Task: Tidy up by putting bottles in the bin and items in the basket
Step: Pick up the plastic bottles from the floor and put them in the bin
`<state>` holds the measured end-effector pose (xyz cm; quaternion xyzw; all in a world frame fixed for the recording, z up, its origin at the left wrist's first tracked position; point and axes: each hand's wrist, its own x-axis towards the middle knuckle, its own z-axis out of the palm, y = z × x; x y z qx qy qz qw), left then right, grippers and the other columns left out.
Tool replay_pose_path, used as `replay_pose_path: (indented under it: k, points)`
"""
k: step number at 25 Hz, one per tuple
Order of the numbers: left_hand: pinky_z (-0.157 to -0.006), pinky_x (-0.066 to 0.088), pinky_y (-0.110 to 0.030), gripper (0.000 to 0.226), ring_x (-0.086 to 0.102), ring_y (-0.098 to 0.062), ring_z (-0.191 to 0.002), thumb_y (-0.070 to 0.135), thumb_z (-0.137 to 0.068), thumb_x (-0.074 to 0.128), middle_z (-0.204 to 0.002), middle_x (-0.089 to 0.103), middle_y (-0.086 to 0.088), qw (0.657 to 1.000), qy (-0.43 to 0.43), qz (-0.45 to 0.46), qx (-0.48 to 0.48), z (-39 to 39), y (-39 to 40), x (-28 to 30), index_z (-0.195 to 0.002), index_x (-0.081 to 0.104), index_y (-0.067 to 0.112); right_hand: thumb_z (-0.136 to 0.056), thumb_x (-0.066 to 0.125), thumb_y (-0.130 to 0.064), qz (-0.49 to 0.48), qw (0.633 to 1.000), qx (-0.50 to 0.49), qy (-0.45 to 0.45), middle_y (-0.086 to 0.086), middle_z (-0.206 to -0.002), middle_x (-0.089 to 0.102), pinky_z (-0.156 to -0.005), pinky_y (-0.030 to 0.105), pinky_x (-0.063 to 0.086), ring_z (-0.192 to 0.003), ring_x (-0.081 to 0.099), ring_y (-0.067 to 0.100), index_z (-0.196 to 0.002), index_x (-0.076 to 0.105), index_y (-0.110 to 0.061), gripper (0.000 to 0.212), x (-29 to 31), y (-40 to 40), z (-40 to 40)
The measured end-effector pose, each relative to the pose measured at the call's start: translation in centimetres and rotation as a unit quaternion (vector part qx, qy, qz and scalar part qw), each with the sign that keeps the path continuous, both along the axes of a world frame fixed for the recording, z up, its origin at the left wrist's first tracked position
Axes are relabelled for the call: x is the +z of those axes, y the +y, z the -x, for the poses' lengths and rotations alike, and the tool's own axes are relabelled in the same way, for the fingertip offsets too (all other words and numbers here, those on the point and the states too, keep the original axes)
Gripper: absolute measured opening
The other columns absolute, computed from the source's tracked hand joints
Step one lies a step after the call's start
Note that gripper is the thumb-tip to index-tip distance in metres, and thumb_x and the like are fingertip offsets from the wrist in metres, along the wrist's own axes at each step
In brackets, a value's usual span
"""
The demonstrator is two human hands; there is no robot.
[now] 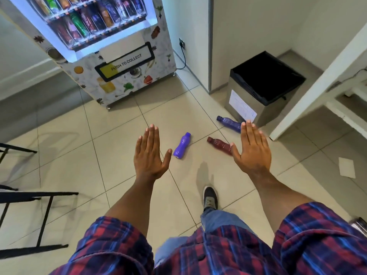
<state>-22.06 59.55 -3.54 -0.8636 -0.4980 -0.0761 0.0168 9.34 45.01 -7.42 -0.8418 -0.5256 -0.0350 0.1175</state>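
Outstretched above a tiled floor (119,135), a person's left hand (150,155) and right hand (252,149) are held flat with fingers straight, each grip released and grasping nothing. Three bottles lie on their sides on the tiles ahead: a bright purple bottle (182,144) between the two hands, a dark red bottle (219,144) just beside the right thumb in the frame, and a darker purple bottle (228,122) near the foot of the bin (264,92). That bin, a steel box lined with a black bag and open at the top, stands against a wall corner to the right. A lit vending machine (111,46) stocked with drinks stands at upper left. A sheet of paper (346,167) lies on the floor at far right, and a black metal frame (39,215) shows at the left edge. Plaid sleeves (317,245), jeans and one shoe (210,197) fill the foreground.
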Motion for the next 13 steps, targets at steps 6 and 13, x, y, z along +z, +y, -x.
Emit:
replay_pose_path:
  k: [6, 13]
  points:
    - [-0.126, 0.011, -0.041, 0.086, 0.004, -0.02, -0.157, 0.059, -0.097, 0.036, -0.17, 0.006, -0.005, 0.999, 0.005, 0.043, -0.012, -4.4, 9.6, -0.9, -0.162, 0.006, 0.012, -0.1, 0.046, -0.046, -0.001, 1.0, 0.013, 0.01, 0.01, -0.167, 0.02, -0.124, 0.04, 0.018, -0.154, 0.02, 0.024, -0.161, 0.018, -0.008, 0.077, -0.6, 10.5, -0.8]
    - [-0.126, 0.012, -0.039, 0.086, 0.011, -0.022, -0.156, 0.058, -0.095, 0.042, -0.169, 0.014, -0.006, 0.99, 0.002, 0.133, -0.057, -6.7, 19.0, -8.0, -0.161, 0.015, 0.011, -0.099, 0.043, -0.044, 0.064, 0.997, 0.012, 0.028, 0.01, -0.167, 0.021, -0.124, 0.035, 0.009, -0.153, 0.022, 0.025, -0.16, 0.021, -0.009, 0.073, -5.9, 21.8, -0.2]
